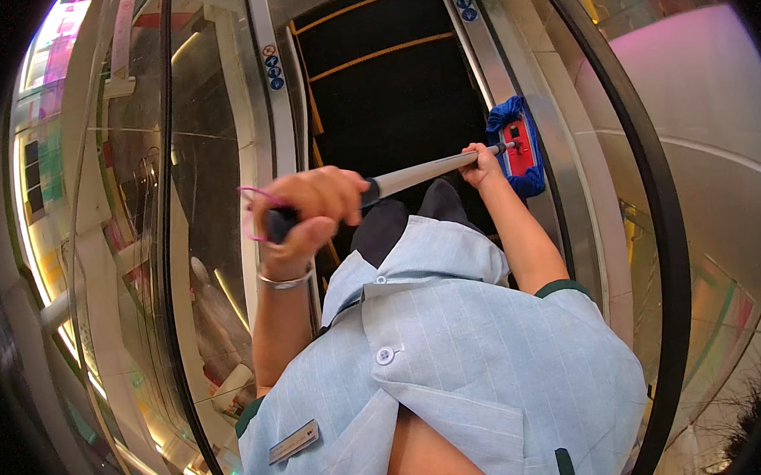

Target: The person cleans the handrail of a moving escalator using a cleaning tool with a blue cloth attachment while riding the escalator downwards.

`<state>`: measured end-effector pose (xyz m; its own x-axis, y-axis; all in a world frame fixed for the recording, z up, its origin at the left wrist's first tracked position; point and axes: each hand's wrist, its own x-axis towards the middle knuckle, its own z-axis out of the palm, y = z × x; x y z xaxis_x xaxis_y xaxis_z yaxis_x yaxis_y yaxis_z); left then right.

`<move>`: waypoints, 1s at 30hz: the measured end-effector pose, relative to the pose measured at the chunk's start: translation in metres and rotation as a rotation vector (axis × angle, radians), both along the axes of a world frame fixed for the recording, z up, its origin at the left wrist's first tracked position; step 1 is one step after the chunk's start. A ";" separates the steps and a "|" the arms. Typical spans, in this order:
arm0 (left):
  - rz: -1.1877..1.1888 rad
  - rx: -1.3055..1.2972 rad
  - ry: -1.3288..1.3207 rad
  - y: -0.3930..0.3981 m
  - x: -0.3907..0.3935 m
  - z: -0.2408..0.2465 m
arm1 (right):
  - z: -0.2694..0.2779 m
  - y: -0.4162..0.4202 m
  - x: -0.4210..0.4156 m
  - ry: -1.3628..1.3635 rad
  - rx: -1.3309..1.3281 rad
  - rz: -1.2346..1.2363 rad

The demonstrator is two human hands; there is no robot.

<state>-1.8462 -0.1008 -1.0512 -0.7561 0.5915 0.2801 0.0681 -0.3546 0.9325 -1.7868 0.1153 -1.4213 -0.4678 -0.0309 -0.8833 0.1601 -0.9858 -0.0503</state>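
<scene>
My left hand (307, 206) is wrapped around the black grip (281, 224) at the end of a flat mop's pale pole (422, 173). A pink cord loop (248, 213) hangs at that end. Farther along, my right hand (479, 167) grips the pole close to the mop head. The head has a red plate (520, 144) with a blue cloth (528, 186) bunched around its ends. It rests against the metal side panel (552, 210) on the right of an escalator. Slight blur covers my left hand.
Dark escalator steps (392, 106) with yellow edges lie ahead, beneath the pole. Black handrails run along the left (167, 250) and right (664, 220), above glass sides. Pictogram stickers mark both metal side panels. My dark shoes or trouser legs (380, 228) show below the pole.
</scene>
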 end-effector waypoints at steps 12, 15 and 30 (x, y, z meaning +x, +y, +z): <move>-0.019 0.182 -0.106 -0.017 -0.010 0.053 | 0.093 -0.025 0.098 -0.061 -0.150 0.006; 0.077 0.186 -0.169 -0.022 -0.001 0.049 | 0.074 -0.029 0.095 -0.111 -0.161 0.093; 0.073 0.054 0.043 0.028 0.022 0.001 | 0.007 0.006 0.005 -0.054 -0.023 0.008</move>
